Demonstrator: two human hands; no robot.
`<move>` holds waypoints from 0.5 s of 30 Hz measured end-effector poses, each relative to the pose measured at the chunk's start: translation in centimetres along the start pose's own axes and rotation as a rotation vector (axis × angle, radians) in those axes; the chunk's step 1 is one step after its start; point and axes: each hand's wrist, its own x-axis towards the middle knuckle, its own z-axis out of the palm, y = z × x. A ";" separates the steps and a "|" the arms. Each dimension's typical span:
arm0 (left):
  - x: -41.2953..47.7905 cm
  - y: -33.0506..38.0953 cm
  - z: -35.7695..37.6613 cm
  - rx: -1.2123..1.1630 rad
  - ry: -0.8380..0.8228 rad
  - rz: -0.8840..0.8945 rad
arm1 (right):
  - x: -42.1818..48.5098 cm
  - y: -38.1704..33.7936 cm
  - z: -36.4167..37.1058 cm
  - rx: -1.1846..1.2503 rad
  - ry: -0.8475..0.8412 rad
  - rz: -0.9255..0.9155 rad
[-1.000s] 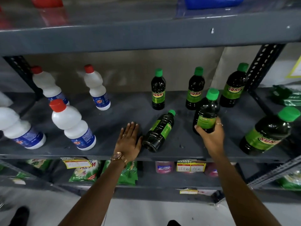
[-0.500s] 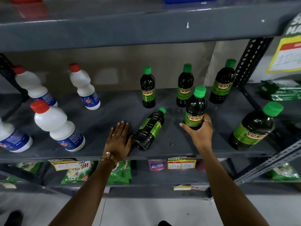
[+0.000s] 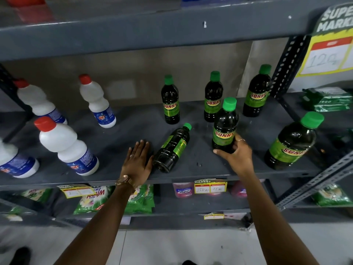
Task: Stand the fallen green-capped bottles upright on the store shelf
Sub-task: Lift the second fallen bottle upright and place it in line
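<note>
- A person's right hand (image 3: 236,156) wraps the lower body of an upright green-capped bottle (image 3: 225,125) on the grey store shelf (image 3: 118,131), fingers curled round its base and thumb on the near side, ring visible.
- The left hand (image 3: 138,161) lies flat and open on the shelf, palm down, fingers together, holding nothing; its thumb edge touches or nearly touches the base of the 1 fallen bottle (image 3: 172,149).
- That fallen bottle lies on its side just right of the left hand, cap pointing up and away toward the back of the shelf, between the 2 hands.
- Judged from this pose, the held bottle looks about settled: best to feel its base sit flat before letting go, keeping it apart from the standing bottle (image 3: 213,96) just behind it.
- The fallen bottle should then be gripped round its body, pivoted on its base and kept from rolling toward the shelf's front edge.
- 3 more green-capped bottles stand beyond and right of the right hand; white bottles (image 3: 66,146) stand to the left of the left hand.
- Both forearms reach up and forward, wrists nearly straight; a watch (image 3: 125,181) sits on the left wrist.
</note>
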 end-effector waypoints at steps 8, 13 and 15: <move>0.1 -0.2 0.3 0.007 -0.002 0.001 | -5.7 1.2 -2.0 -0.051 -0.032 -0.018; 0.1 -0.4 0.3 0.010 -0.002 0.014 | -6.2 1.4 -2.0 -0.089 -0.049 -0.068; 0.1 -0.4 0.2 0.003 -0.009 0.011 | -6.2 1.6 -2.1 -0.085 -0.055 -0.064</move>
